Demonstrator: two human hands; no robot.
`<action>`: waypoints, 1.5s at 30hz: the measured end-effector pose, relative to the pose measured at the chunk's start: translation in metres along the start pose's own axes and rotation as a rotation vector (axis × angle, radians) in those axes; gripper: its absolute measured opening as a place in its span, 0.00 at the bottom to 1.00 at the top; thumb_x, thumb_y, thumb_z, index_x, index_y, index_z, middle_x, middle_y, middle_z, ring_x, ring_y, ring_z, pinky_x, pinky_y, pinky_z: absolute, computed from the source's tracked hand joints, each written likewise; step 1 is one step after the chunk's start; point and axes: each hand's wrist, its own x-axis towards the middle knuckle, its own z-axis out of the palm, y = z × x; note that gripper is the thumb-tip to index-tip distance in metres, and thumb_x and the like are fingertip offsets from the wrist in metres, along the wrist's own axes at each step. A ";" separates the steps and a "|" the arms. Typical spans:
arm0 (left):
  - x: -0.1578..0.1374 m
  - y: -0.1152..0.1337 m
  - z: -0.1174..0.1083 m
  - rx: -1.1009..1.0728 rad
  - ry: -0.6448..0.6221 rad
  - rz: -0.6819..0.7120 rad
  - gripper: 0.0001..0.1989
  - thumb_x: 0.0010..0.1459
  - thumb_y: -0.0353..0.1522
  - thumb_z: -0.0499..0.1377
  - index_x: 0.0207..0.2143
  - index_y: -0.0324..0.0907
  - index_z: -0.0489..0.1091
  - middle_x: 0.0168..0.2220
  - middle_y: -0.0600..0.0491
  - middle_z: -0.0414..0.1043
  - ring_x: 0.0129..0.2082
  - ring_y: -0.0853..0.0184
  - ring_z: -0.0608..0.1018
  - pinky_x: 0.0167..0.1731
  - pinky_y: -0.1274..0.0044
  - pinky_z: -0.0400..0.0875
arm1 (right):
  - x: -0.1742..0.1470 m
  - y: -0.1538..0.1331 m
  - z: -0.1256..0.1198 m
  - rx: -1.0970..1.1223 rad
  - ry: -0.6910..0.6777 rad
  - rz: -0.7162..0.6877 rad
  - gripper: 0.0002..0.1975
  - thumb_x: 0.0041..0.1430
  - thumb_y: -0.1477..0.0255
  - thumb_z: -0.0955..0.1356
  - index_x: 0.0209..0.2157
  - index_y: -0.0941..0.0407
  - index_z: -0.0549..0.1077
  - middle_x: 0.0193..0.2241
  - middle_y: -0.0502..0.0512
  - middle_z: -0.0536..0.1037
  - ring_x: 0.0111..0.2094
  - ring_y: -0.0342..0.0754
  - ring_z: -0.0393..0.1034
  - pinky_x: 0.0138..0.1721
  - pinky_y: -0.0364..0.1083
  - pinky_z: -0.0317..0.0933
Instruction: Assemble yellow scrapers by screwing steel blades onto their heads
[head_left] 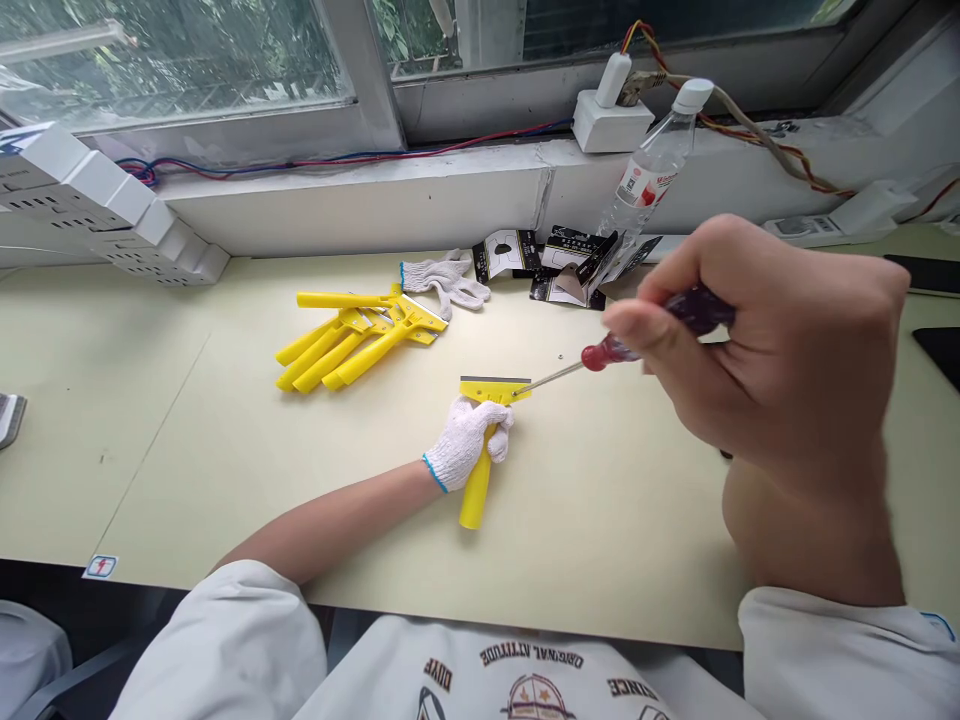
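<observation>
My left hand (466, 440), in a white knit glove with a blue cuff, is wrapped around the neck of a yellow scraper (475, 497). The scraper's blade edge faces away from me, and its handle points toward my body. Bare and close to the camera, my right hand (780, 350) grips the dark handle of a screwdriver (559, 374) with a red collar. The screwdriver's tip meets the right side of the scraper head, at what looks like a screw. Left of and beyond my left hand lies a pile of several yellow scrapers (360, 345).
A loose white glove (448, 280) lies behind the pile. Black packaging cards (506, 255) and a plastic bottle (649, 180) stand by the sill. White boxes (112, 205) are stacked at left. A tiny metal part (560, 357) sits on the table (615, 540). Dark flat objects (926, 273) lie at right.
</observation>
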 end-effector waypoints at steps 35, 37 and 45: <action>-0.002 -0.002 -0.001 -0.026 -0.043 0.024 0.11 0.55 0.39 0.65 0.28 0.41 0.71 0.15 0.59 0.63 0.14 0.72 0.65 0.19 0.77 0.65 | 0.000 0.015 0.001 0.495 0.044 0.202 0.23 0.62 0.60 0.80 0.56 0.38 0.76 0.62 0.52 0.73 0.44 0.56 0.82 0.36 0.53 0.79; -0.002 -0.003 -0.002 -0.015 -0.062 0.043 0.12 0.57 0.40 0.65 0.31 0.40 0.73 0.16 0.59 0.65 0.15 0.72 0.67 0.21 0.77 0.67 | 0.006 0.025 -0.004 0.469 0.151 0.303 0.24 0.57 0.52 0.82 0.53 0.38 0.78 0.67 0.52 0.69 0.48 0.59 0.80 0.37 0.55 0.78; -0.003 -0.006 -0.004 -0.072 -0.209 0.152 0.43 0.63 0.48 0.71 0.75 0.49 0.63 0.48 0.48 0.81 0.24 0.72 0.77 0.27 0.76 0.73 | 0.005 0.118 0.053 0.067 -0.858 0.535 0.20 0.70 0.51 0.71 0.34 0.53 0.76 0.29 0.55 0.79 0.29 0.49 0.69 0.30 0.48 0.58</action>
